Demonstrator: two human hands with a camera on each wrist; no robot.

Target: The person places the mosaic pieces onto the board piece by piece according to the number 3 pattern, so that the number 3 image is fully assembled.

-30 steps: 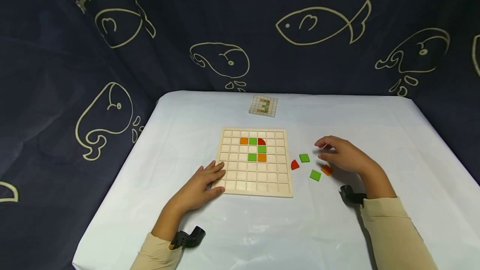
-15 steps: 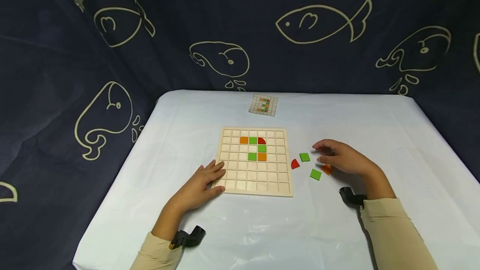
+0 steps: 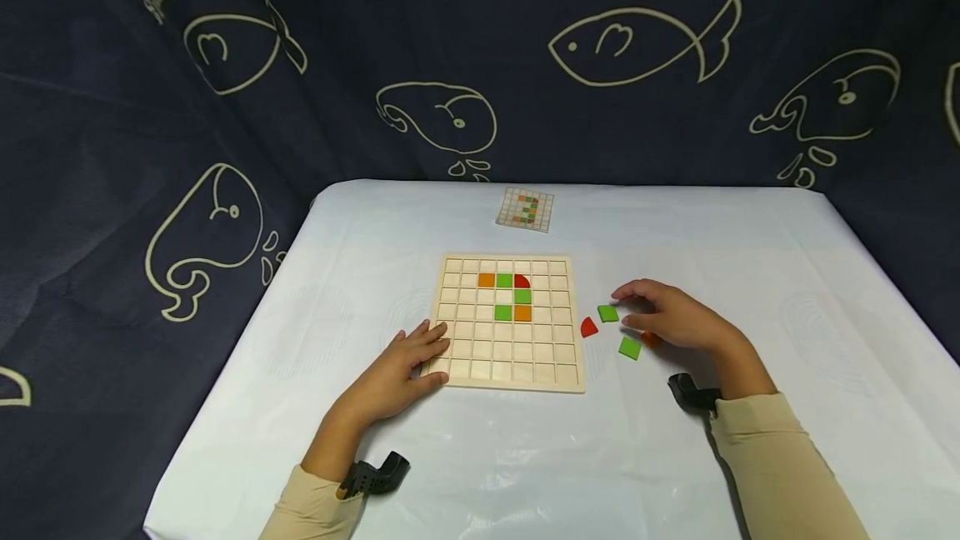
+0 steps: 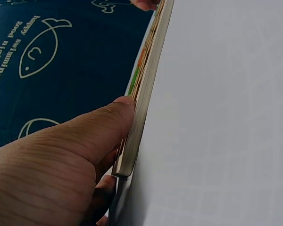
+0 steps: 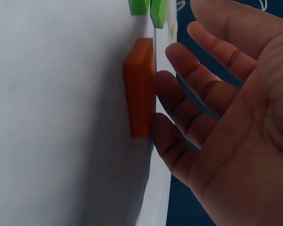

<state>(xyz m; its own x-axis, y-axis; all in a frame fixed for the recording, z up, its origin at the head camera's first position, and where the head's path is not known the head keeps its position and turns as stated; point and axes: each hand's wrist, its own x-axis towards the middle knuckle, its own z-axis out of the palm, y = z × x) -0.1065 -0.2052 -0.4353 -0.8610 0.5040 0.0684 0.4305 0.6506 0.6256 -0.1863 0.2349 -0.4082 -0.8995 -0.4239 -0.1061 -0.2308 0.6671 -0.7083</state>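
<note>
Since a second ago my right hand (image 3: 671,317) slid left; fingers loose and open, hovering over the orange tile (image 5: 140,87), fingertips by a green tile (image 3: 608,313). Left hand (image 3: 401,365) flat, fingers straight, pressing the board (image 3: 510,380) corner on the table (image 3: 750,257).

I see a flat orange square wooden tile (image 5: 140,89) lying on the white table under my hand, beside two green square tiles (image 3: 608,313) (image 3: 630,347) and a red quarter-round piece (image 3: 588,327).
</note>
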